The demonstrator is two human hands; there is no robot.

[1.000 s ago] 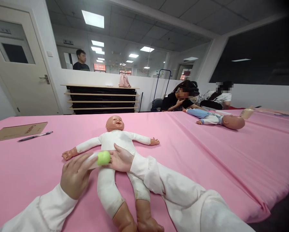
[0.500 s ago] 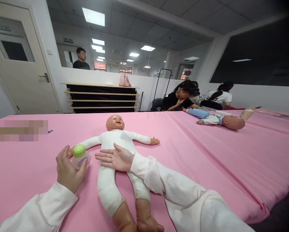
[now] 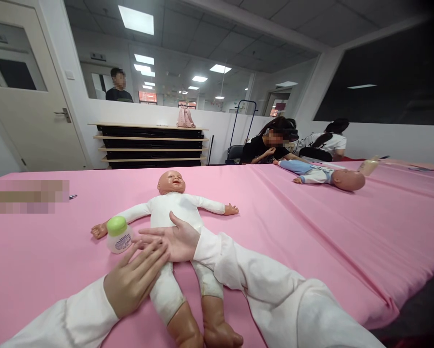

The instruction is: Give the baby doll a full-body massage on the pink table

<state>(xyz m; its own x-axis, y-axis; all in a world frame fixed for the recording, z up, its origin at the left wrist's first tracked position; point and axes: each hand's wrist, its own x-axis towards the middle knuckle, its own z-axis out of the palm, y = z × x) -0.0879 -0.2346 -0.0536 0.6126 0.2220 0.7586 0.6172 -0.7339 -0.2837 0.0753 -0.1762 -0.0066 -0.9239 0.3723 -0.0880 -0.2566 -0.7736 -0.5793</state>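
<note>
doll point(image 3: 175, 212) in white lay face-up on the pink desk point(image 3: 311, 227). both hands rested flat and spread over its belly, left hand point(image 3: 135, 282) palm-down touching the upturned right hand point(image 3: 173, 239). green-capped bottle point(image 3: 118, 235) stood just beside, unheld.

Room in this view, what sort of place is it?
Probably a training room for baby care practice: a baby doll lies on a long pink-covered table, a second doll lies farther along it, and other people sit there.
</note>
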